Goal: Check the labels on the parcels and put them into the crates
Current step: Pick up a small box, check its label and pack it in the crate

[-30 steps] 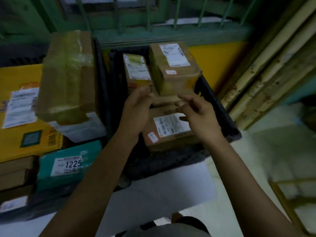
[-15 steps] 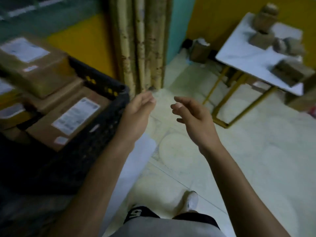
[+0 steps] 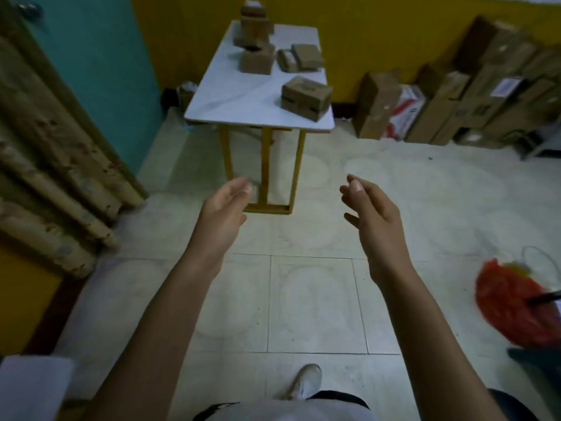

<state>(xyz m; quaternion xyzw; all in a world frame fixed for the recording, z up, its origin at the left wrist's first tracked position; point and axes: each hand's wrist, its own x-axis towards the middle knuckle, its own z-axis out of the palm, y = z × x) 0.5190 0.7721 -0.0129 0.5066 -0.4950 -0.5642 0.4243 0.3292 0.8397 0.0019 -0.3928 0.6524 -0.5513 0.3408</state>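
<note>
Parcels [image 3: 256, 62] of brown cardboard lie on a white counter [image 3: 243, 98] with yellow legs, at the top middle of the view, well apart from both hands. At the far left, long tan rolls [image 3: 45, 183] with dark red stains lean side by side near a teal wall [image 3: 100, 71]. A pale flat surface [image 3: 30, 387] fills the lower left corner.

On the counter, a stack of boxes [image 3: 253, 25] stands at the far end on the left side, with a squat box [image 3: 255, 60] just in front of it. To the right of these lie two flatter parcels [image 3: 302, 57], touching each other. A single parcel [image 3: 305, 97] sits alone near the front right corner.

Nearer than the counter, over the tiled floor [image 3: 309, 299], the left hand [image 3: 223, 214] is held out with its palm turned inward. Its fingers [image 3: 239, 189] are loosely bent and grasp nothing. The right hand [image 3: 372, 211] faces it, well apart, and its fingers [image 3: 353, 185] are likewise relaxed, slightly curled and empty. Between the forearms, low down, a light shoe [image 3: 305, 382] rests on the floor.

Further right, larger cardboard cartons [image 3: 440, 110] stand in a row against the yellow wall [image 3: 364, 31]. At the right edge a red bag [image 3: 510, 305] lies on the floor, blurred.
</note>
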